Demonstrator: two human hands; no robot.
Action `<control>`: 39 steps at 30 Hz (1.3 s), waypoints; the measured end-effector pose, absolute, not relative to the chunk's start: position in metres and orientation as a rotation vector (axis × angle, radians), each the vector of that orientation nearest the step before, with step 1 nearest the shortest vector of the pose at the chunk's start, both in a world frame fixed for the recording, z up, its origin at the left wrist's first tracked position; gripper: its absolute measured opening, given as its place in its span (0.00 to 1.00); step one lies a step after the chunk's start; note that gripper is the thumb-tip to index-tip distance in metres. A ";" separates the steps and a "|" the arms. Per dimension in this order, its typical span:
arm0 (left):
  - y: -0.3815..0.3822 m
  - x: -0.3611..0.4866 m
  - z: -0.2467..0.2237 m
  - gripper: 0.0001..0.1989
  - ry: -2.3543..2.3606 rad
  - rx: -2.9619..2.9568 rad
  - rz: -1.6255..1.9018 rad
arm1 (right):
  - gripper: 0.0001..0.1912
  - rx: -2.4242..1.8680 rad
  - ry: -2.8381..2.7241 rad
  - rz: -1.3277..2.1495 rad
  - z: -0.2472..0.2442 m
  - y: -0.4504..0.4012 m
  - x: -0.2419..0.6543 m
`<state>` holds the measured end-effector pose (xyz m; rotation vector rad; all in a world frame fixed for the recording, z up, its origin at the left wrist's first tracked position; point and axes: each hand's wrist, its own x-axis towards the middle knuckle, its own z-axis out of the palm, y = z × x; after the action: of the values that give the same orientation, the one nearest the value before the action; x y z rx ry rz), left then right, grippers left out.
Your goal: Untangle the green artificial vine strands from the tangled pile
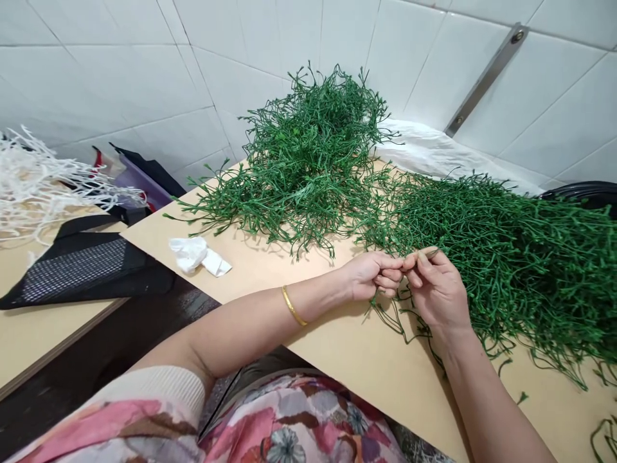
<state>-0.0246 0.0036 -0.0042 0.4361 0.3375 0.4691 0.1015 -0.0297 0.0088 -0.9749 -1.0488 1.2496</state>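
Observation:
My left hand (378,275), with a gold bangle on the wrist, is closed in a pinch. Its fingertips meet those of my right hand (436,286), also closed, over the table. A thin green plastic stem seems to be pinched between the two hands, mostly hidden by the fingers. A few loose green stems (398,321) show just below the hands. Behind them rises a tangled heap of green artificial stems (313,141) with small forked tips. A second, longer pile of the same stems (520,257) spreads right beside my right hand.
The tan tabletop (250,263) carries a crumpled white tissue (197,255) on the left. On another board lie white strands (33,186) and a black mesh-panelled item (77,267). White plastic sheeting (434,151) lies against the tiled wall (289,32), which bears a metal bracket (486,77).

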 end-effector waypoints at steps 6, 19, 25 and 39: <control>-0.002 -0.027 -0.001 0.08 0.324 0.499 0.463 | 0.11 -0.921 -1.050 1.360 0.013 -0.029 0.111; -0.013 -0.028 0.005 0.10 0.309 0.595 0.438 | 0.14 -0.844 -1.155 1.440 0.020 -0.035 0.120; -0.003 -0.031 0.004 0.15 0.288 0.612 0.504 | 0.15 -0.786 -1.132 1.500 0.024 -0.040 0.112; 0.009 -0.026 -0.003 0.05 0.532 0.602 0.778 | 0.12 -1.496 -1.454 -0.292 0.007 -0.025 0.142</control>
<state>-0.0263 0.0090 -0.0033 0.6023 0.5323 0.7777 0.1424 -0.0254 0.0072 -1.4961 -1.4544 -0.2921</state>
